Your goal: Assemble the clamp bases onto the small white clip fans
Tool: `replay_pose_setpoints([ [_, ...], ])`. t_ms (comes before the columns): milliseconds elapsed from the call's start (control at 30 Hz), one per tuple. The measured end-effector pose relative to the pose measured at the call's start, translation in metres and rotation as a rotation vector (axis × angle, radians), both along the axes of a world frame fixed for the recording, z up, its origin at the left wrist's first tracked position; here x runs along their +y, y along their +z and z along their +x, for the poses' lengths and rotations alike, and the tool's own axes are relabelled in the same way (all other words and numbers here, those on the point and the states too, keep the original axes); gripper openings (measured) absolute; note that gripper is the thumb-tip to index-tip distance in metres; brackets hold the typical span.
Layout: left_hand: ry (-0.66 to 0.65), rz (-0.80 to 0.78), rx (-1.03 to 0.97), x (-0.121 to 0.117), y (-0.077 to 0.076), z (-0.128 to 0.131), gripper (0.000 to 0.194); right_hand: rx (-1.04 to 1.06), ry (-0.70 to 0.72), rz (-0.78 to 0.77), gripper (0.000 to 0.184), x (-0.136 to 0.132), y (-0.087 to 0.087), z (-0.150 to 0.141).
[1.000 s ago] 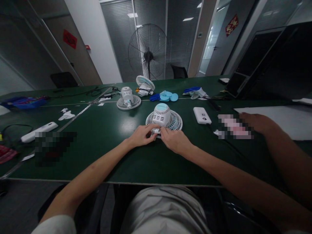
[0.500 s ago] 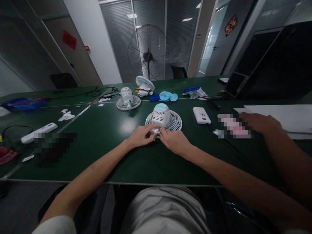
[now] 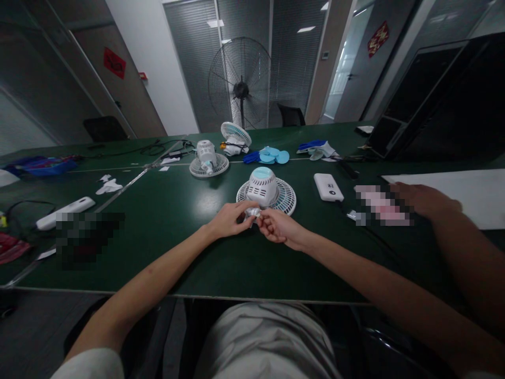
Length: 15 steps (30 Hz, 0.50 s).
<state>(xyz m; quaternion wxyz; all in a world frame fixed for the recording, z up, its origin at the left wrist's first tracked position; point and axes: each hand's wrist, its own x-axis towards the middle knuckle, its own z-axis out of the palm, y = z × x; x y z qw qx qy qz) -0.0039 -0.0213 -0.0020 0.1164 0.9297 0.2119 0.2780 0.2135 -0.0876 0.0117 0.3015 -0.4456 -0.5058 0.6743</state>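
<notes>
A white fan head (image 3: 262, 188) lies grille-down on the green table in front of me, its motor housing with a light-blue cap facing up. Its short whitish neck (image 3: 253, 212) points toward me. Thumb and fingers of my left hand (image 3: 229, 220) are closed around that neck from the left. At the neck's near right end, my right hand (image 3: 281, 227) is closed in a pinch, its other fingers curled and turned partly upward. Whatever sits between the right fingertips is too small and covered to make out.
Two more fan heads (image 3: 206, 158) (image 3: 235, 139) stand farther back, beside light-blue fan blades (image 3: 273, 155) and gloves (image 3: 317, 149). To the right are a white power bank (image 3: 329, 187) with a cable and another person's hand (image 3: 428, 201). A white elongated device (image 3: 66, 213) lies left.
My right hand has rolled over at the neck's end, its curled fingers now showing. My left hand keeps its hold on the neck. The other person's hand shifts slightly near white sheets.
</notes>
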Motion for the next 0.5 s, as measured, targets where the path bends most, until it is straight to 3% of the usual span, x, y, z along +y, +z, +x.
replay_pose_setpoints([
  [67,0.000,-0.001,-0.001,0.000,0.000,0.000,0.038,0.149,0.046,-0.149,0.029,0.003,0.003,0.002],
  [167,0.000,-0.001,0.003,0.000,0.000,0.000,0.037,0.111,0.045,-0.127,0.031,0.002,0.003,0.002],
  [233,0.005,0.000,0.004,0.000,-0.001,0.000,0.037,-0.065,0.003,0.058,0.034,-0.001,0.000,0.002],
  [400,0.007,0.014,-0.005,0.002,-0.003,0.000,0.040,-0.495,-0.081,0.725,0.033,-0.008,-0.007,0.002],
  [500,0.005,0.021,0.002,0.002,-0.003,0.000,0.041,-0.743,-0.094,0.937,0.027,-0.011,-0.003,0.004],
])
